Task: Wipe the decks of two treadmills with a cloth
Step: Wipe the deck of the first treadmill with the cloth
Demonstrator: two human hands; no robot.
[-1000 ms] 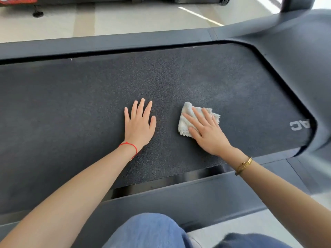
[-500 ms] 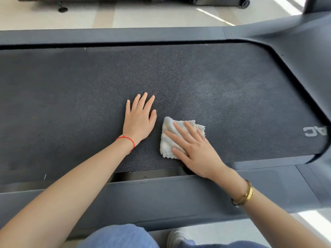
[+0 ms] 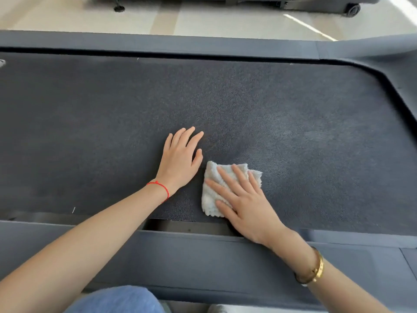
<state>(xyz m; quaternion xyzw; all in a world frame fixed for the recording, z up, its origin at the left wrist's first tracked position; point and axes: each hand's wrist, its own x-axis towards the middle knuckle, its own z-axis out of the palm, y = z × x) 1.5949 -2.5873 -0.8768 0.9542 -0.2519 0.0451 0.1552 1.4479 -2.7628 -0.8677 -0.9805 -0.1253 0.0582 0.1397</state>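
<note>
A knee in blue denim (image 3: 117, 299) shows nearest the camera, just short of the treadmill's near side rail (image 3: 203, 263). Both forearms cross that rail onto the dark treadmill belt (image 3: 293, 114). The right hand (image 3: 243, 199) lies flat with fingers straight and slightly spread, pressing the white cloth (image 3: 214, 186) down on the belt close to the belt's near edge; its wrist sits over the gap between belt and rail, and a gold bracelet (image 3: 317, 267) circles the forearm above the rail. The cloth is crumpled, its far corner sticking out past the fingertips. The left hand (image 3: 180, 157) rests palm down on the belt just left of the cloth, fingers straight and together, holding nothing, thumb tip near the cloth's upper corner. A red string (image 3: 161, 187) rings its wrist. Beyond the belt runs the far side rail (image 3: 158, 45), curving into the grey housing (image 3: 401, 64) at the belt's right end. Past that rail lies pale floor (image 3: 225, 21) with the wheeled base of another machine (image 3: 352, 9).
</note>
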